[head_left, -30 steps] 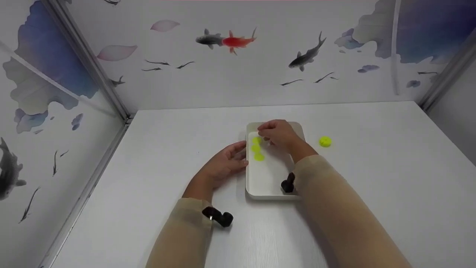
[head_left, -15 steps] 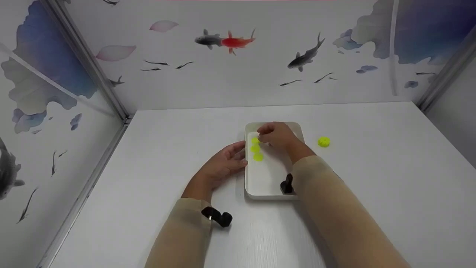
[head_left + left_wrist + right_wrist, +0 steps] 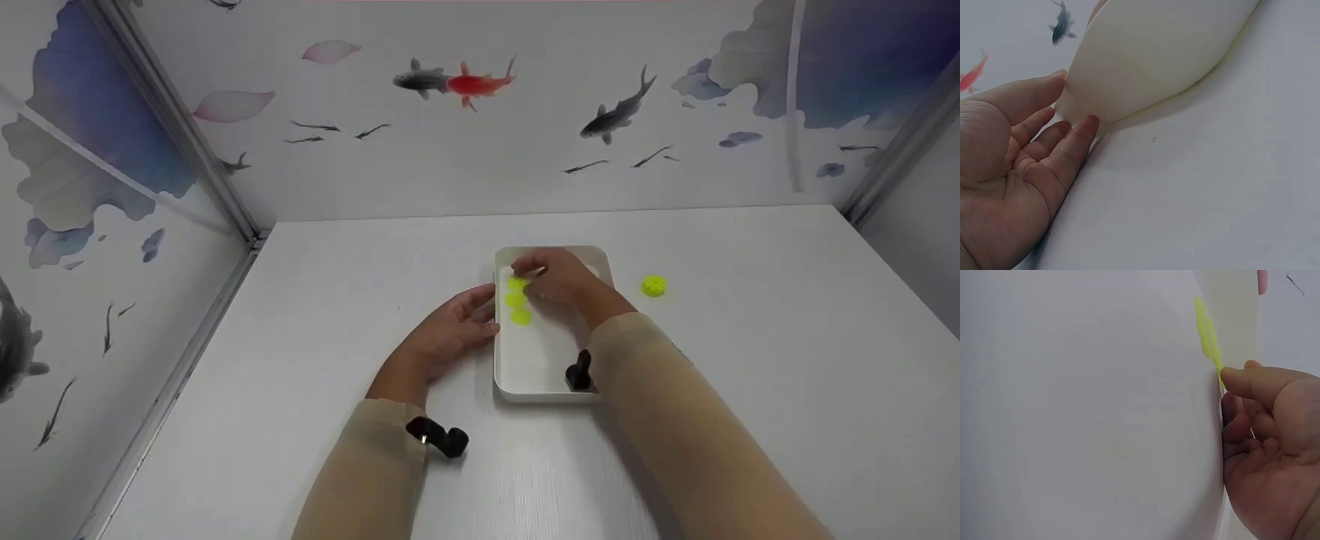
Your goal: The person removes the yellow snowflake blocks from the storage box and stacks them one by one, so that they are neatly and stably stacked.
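Observation:
A shallow white tray lies on the table, with several flat yellow pieces in a column along its left side. My right hand reaches into the far part of the tray. Its thumb and index finger are at either side of the farthest yellow piece, partly covering it. In the right wrist view the thumb tip meets the end of a yellow strip, with the other fingers bent below. My left hand rests its thumb and fingertips against the tray's left wall, also seen in the left wrist view.
A small round yellow lump sits on the white table to the right of the tray. A wall painted with fish rises behind the table, and another wall stands at the left.
My right index finger has moved slightly left and the thumb slightly nearer me, so they have spread around the farthest yellow piece. The left hand and tray stay where they were.

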Demonstrator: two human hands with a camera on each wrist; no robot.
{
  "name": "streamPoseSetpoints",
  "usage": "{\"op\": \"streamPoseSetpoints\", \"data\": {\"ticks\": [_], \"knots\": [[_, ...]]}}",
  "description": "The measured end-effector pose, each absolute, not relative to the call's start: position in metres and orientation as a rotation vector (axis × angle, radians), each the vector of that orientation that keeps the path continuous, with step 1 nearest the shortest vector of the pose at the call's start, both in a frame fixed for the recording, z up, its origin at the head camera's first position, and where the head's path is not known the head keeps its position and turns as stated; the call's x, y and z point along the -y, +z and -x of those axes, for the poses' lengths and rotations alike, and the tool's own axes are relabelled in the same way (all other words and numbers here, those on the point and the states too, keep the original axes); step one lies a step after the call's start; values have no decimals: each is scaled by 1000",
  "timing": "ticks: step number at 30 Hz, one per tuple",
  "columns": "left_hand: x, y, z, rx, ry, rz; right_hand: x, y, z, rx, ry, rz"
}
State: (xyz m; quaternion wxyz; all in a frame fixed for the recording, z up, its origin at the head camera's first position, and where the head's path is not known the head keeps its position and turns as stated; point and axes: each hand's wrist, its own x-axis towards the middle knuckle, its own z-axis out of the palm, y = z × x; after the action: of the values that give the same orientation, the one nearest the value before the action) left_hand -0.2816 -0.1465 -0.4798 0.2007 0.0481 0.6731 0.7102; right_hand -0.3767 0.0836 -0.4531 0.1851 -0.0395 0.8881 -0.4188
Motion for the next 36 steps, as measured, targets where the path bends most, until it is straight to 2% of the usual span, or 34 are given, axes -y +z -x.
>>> {"op": "streamPoseSetpoints", "data": {"ticks": [36], "knots": [[145,-478,281,-1879,1987,-88,-85,-457,379,-2558,-1180,84]]}}
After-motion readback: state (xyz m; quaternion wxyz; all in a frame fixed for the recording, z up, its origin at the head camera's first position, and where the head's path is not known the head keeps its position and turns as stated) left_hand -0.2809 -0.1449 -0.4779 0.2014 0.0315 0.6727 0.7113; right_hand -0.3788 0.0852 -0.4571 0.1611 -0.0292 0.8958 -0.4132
